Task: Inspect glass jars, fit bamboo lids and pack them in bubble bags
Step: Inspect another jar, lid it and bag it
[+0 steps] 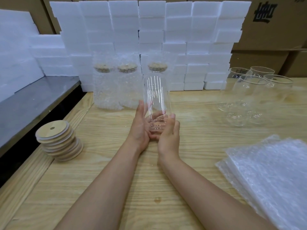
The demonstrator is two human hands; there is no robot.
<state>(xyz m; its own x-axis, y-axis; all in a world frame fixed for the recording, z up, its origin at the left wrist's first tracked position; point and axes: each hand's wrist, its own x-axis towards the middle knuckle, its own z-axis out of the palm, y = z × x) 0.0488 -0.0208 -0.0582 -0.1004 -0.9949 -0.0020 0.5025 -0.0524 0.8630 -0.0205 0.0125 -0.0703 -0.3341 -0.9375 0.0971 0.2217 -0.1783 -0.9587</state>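
Two hands on it, or one? the desk asks.

Both, I say. On my feed the left hand (141, 125) and the right hand (169, 135) wrap the lower end of a tall clear glass jar (156, 93), held over the pale wooden table (116, 180) with its other end pointing up and away. The fingers of both curl round the glass and show through it; each thumb lies up the jar's side. Which end is the mouth I cannot tell.

And around them?

Just beyond the fingertips stand three lidded jars in bubble bags (103, 87), the third partly behind the held jar. Well left of the left thumb sits a stack of round bamboo lids (59, 140). Right of the right thumb stand four empty clear glass jars (249, 93); nearer me on that side lies a pile of flat bubble bags (269, 176). Past it all: a wall of white foam blocks (149, 30), brown cardboard boxes (265, 30), and, far left, a grey metal shelf (33, 100).
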